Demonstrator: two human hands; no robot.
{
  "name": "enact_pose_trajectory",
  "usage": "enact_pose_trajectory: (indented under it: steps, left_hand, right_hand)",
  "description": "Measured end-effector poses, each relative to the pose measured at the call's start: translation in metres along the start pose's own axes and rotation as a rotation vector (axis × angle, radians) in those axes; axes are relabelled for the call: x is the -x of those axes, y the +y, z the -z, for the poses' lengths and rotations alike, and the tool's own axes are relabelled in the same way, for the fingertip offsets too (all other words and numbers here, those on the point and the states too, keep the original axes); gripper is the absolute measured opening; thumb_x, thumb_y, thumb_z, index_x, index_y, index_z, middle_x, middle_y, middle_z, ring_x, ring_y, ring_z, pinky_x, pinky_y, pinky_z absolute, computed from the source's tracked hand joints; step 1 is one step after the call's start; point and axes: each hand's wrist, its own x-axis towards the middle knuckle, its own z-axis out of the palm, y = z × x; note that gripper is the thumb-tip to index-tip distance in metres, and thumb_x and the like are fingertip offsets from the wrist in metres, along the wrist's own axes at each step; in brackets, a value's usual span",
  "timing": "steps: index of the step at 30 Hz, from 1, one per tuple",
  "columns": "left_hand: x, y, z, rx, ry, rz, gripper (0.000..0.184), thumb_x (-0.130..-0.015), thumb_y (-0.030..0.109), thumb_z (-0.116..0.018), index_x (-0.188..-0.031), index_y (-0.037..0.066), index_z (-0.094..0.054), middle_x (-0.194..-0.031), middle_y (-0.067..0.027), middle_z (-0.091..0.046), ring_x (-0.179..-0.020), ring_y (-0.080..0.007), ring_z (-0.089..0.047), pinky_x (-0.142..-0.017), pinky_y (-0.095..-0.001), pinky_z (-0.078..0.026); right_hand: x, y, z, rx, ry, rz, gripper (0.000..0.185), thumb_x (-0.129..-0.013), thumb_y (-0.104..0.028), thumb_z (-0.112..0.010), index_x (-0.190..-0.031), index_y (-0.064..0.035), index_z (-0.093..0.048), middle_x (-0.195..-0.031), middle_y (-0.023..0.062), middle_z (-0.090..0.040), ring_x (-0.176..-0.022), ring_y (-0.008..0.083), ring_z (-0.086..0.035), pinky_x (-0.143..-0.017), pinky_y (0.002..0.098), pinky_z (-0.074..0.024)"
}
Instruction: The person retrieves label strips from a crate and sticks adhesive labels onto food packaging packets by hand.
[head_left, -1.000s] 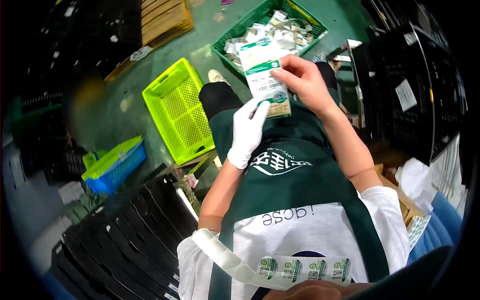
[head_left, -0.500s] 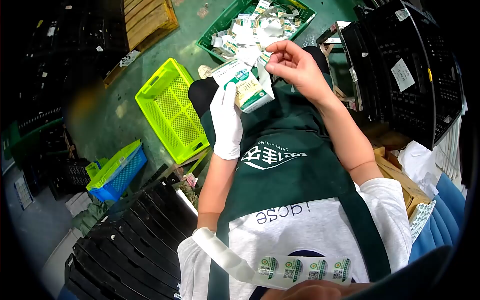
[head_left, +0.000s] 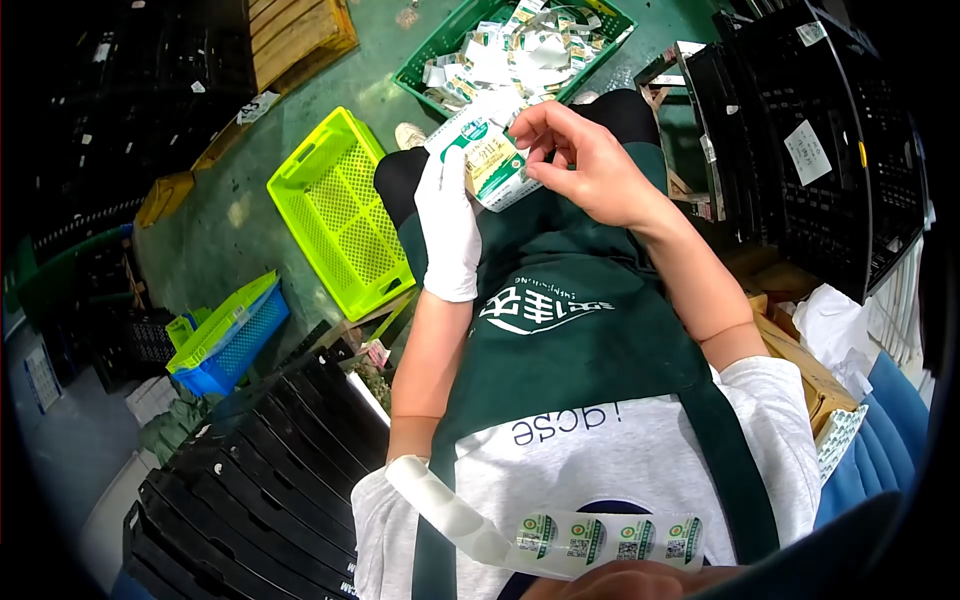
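My left hand [head_left: 448,230], in a white glove, grips a small white, green and cream printed carton [head_left: 492,165] by its left side, above my lap. My bare right hand [head_left: 585,160] is at the carton's right end, its fingers bent and the fingertips against the edge there. The part of the carton behind those fingers is hidden. A strip of round green stickers with square codes [head_left: 608,538] hangs across my chest, its backing curling towards my left shoulder.
Beyond my knees stands a green crate [head_left: 425,75] filled with similar printed packaging. A lime-green crate [head_left: 340,215] lies to the left, with a blue crate [head_left: 235,340] farther off. Black crates are stacked at lower left [head_left: 260,480] and right [head_left: 800,150]. A wooden pallet [head_left: 300,40] is at upper left.
My right hand has moved down and left, from a raised white flap to the carton's right end. That flap no longer stands out. The left hand still holds the carton.
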Motion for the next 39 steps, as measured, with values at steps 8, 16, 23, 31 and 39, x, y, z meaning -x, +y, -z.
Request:
enact_pose_trajectory:
  steps: [8, 16, 23, 31, 39]
  left_hand:
    - [-0.003, -0.002, -0.002, -0.039, 0.018, 0.007, 0.035, -0.099, 0.019, -0.038, -0.127, 0.001, -0.044, -0.116, -0.0106, -0.057, -0.1, -0.0189, -0.061, -0.081, -0.0313, -0.053]
    - [-0.004, -0.002, -0.001, -0.041, 0.0, 0.071, 0.039, -0.099, 0.022, -0.035, -0.133, 0.004, -0.04, -0.122, -0.0113, -0.055, -0.104, -0.0206, -0.061, -0.084, -0.0333, -0.054]
    - [-0.008, -0.008, 0.0, 0.119, 0.017, 0.091, 0.036, -0.098, 0.024, -0.039, -0.126, 0.002, -0.046, -0.115, -0.0111, -0.058, -0.098, -0.0205, -0.063, -0.077, -0.0321, -0.055]
    - [-0.01, -0.011, 0.002, 0.125, 0.054, 0.108, 0.033, -0.098, 0.023, -0.04, -0.122, 0.002, -0.048, -0.111, -0.0117, -0.06, -0.094, -0.0197, -0.064, -0.073, -0.0298, -0.056]
    - [-0.004, -0.007, 0.002, 0.132, -0.022, 0.085, 0.042, -0.098, 0.023, -0.039, -0.133, 0.002, -0.038, -0.124, -0.0124, -0.053, -0.109, -0.0216, -0.057, -0.09, -0.0342, -0.05]
  right_hand:
    - [-0.006, 0.001, 0.0, 0.088, 0.054, 0.033, 0.027, -0.073, 0.004, -0.061, -0.099, -0.0014, -0.053, -0.093, 0.005, -0.057, -0.072, 0.0128, -0.058, -0.066, 0.0269, -0.0489]
    - [-0.009, 0.006, 0.002, 0.107, 0.119, 0.027, 0.028, -0.073, 0.003, -0.06, -0.1, -0.0008, -0.055, -0.092, 0.0054, -0.058, -0.07, 0.0116, -0.059, -0.068, 0.0268, -0.0495]
    - [-0.008, 0.007, 0.003, 0.107, 0.094, 0.013, 0.026, -0.073, 0.003, -0.061, -0.098, -0.0007, -0.055, -0.092, 0.0056, -0.058, -0.072, 0.0117, -0.059, -0.068, 0.0267, -0.0494]
    - [-0.004, 0.003, -0.007, 0.172, 0.051, 0.041, 0.026, -0.072, 0.004, -0.062, -0.096, -0.0013, -0.055, -0.094, 0.0067, -0.056, -0.07, 0.0132, -0.059, -0.069, 0.0269, -0.0489]
    - [-0.009, 0.015, -0.001, 0.341, 0.16, 0.148, 0.038, -0.068, -0.007, -0.072, -0.102, -0.0037, -0.057, -0.095, 0.0064, -0.055, -0.071, 0.0139, -0.052, -0.067, 0.0277, -0.0475]
